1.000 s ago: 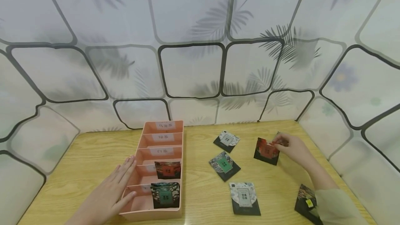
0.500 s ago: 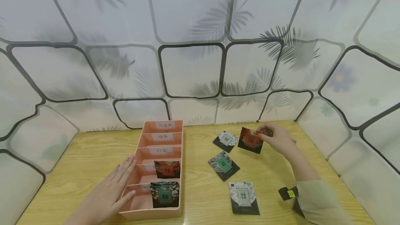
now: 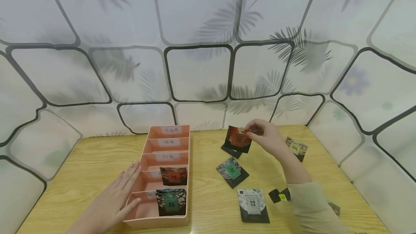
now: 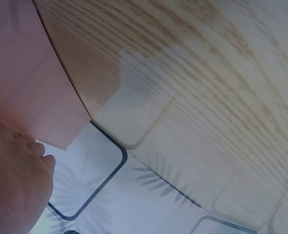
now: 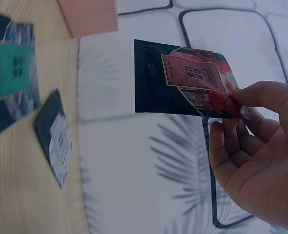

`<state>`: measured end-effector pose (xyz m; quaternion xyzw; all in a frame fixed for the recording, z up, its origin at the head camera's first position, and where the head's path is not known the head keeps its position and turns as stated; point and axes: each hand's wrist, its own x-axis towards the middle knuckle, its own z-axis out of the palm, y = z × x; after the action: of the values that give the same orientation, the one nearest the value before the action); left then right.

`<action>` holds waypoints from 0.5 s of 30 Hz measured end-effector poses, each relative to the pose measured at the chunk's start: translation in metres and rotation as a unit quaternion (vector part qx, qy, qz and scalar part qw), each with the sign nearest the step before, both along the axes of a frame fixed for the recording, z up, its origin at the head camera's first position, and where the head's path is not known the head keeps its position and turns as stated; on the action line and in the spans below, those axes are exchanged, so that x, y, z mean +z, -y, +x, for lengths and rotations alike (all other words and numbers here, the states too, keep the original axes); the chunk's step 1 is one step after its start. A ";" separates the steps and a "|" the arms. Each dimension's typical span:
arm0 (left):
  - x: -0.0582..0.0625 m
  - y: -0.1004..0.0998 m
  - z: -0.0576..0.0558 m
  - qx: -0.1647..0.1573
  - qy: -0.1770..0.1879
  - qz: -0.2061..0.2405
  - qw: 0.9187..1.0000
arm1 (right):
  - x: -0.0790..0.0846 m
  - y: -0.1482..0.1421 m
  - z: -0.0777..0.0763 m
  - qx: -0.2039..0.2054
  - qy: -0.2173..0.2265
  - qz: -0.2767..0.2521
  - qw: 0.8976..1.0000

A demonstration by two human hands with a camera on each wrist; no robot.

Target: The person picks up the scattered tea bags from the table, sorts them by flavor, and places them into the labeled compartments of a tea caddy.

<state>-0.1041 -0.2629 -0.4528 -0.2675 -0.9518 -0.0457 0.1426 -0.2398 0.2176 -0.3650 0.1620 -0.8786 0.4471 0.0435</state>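
Note:
A red-and-black tea sachet [image 5: 182, 80] is pinched by its patterned end between the thumb and fingers of my right hand [image 3: 268, 138]. In the head view it hangs over a white-labelled sachet [image 3: 231, 151], partly hiding it. My left hand [image 3: 112, 198] lies with straight fingers along the left side of a pink divided box [image 3: 156, 223]. Inside the box, a red sachet [image 3: 174, 177] stands in the second compartment from the front, and green-labelled sachets [image 3: 171, 203] stand in the front one. Paper labels with handwriting mark the compartments.
On the wooden table [image 3: 201, 205] lie a green-labelled sachet [image 3: 232, 172], a white-labelled one [image 3: 253, 206] and a yellow-labelled one [image 3: 296, 149]. A black strap with a yellow tag [image 3: 282, 196] sits by the right sleeve [image 3: 312, 205]. Patterned fabric walls [image 3: 201, 75] enclose the back and sides.
My right hand has carried the red sachet leftward and up off the table's right side, uncovering the yellow-labelled sachet. My left hand has stayed on the box.

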 end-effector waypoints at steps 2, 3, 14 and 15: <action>0.000 0.000 0.000 -0.002 -0.001 0.001 1.000 | 0.003 0.008 0.002 0.014 -0.003 -0.015 1.000; 0.001 0.000 0.000 -0.003 -0.002 0.002 1.000 | 0.004 0.012 0.002 0.020 -0.004 -0.020 1.000; 0.000 0.001 -0.001 -0.001 0.000 0.004 1.000 | 0.006 0.054 0.005 0.064 -0.006 -0.061 0.996; 0.000 0.001 -0.001 -0.001 -0.001 0.004 1.000 | 0.006 0.058 0.005 0.066 -0.005 -0.066 0.996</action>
<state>-0.1048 -0.2638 -0.4528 -0.2680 -0.9513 -0.0491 0.1440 -0.2353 0.1599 -0.3590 0.2188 -0.8346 0.5048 0.0286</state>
